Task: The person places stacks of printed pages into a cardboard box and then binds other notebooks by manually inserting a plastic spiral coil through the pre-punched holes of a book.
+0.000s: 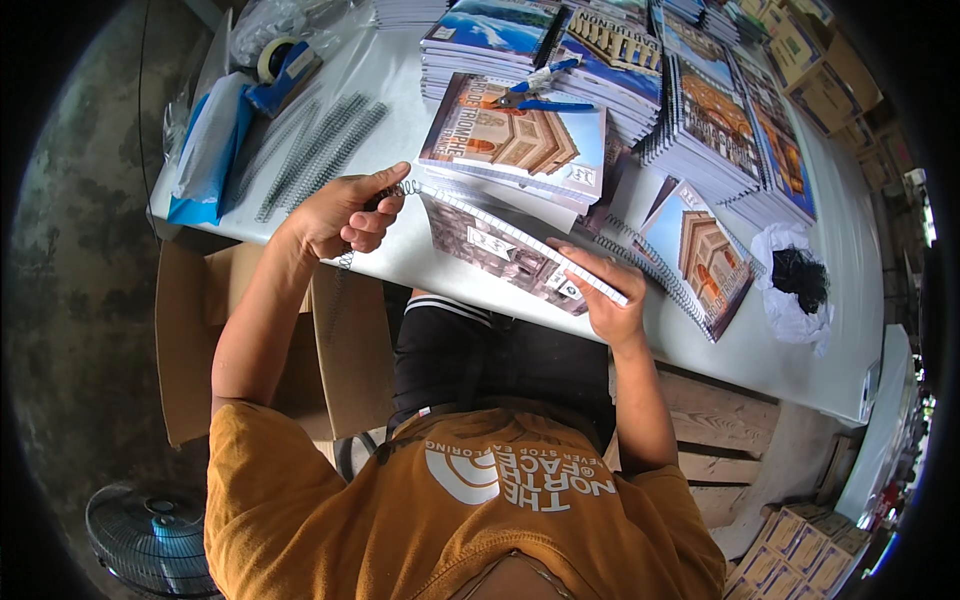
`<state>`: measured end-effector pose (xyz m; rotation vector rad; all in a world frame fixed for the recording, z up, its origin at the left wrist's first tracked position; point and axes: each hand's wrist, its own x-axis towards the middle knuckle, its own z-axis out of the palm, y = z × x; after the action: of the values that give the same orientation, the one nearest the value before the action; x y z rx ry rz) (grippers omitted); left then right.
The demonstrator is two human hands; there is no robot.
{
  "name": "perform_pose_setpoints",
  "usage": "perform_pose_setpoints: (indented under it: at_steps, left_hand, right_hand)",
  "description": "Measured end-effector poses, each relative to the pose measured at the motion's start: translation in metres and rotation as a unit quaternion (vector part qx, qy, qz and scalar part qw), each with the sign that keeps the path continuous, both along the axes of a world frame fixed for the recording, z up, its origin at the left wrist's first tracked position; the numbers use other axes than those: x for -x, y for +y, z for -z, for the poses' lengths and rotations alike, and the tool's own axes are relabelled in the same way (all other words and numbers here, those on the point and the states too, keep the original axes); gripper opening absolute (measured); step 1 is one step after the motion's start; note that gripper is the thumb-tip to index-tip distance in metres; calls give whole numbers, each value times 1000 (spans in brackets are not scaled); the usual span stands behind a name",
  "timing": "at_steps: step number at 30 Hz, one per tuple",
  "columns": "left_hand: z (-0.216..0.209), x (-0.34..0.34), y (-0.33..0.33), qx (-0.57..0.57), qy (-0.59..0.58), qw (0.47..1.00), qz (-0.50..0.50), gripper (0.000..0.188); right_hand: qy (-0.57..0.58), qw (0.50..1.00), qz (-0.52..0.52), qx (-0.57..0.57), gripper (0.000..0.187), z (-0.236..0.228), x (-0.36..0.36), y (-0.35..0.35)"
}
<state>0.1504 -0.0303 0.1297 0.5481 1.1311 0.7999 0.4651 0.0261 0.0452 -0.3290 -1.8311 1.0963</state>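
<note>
My left hand (345, 215) is closed on a dark plastic binding coil (342, 268), its loose end hanging below the fist. The coil's other end reaches the left corner of an unbound notebook (500, 252); whether it is threaded into the holes I cannot tell. My right hand (612, 300) grips that notebook by its right end, tilted at the table's front edge. Just beyond lies a stack of notebooks (515, 140) with an arch on the cover, and blue-handled pliers (545, 97) rest on top. Another notebook (697, 252) with a coil along its side lies right of my right hand.
Several loose coils (325, 150) lie on the white table (400, 275), near a blue tape dispenser (283, 75). Coil-bound stacks (715, 125) stand at the far right. A white bag (775, 325) holds black scraps (800, 278). Below are an open cardboard box (355, 365) and a fan (160, 540).
</note>
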Motion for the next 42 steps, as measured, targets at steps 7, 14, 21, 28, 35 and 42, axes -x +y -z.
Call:
perform_pose_setpoints:
  at_steps: [7,14,21,28,35,42]
  left_hand:
    - [-21,-18,-10,-421,425,799,56,25]
    - [-41,-29,-16,-391,511,751,143,22]
    - [-32,-10,-19,-233,268,924,144,33]
    - [-35,-7,-13,-195,271,923,191,33]
    - [-36,-3,-11,-112,196,957,181,28]
    - [-41,-17,-19,-324,413,828,199,19]
  right_hand:
    - [9,1000,-11,22,30,-4,-2,-2]
    - [11,1000,-5,27,25,-5,-3,-4]
    - [5,997,-63,53,26,-9,-6,-4]
    - [-21,989,-108,96,29,-10,-9,1]
    - [3,992,-112,58,29,-3,-10,3]
    - [-14,988,-70,138,23,-8,-10,-4]
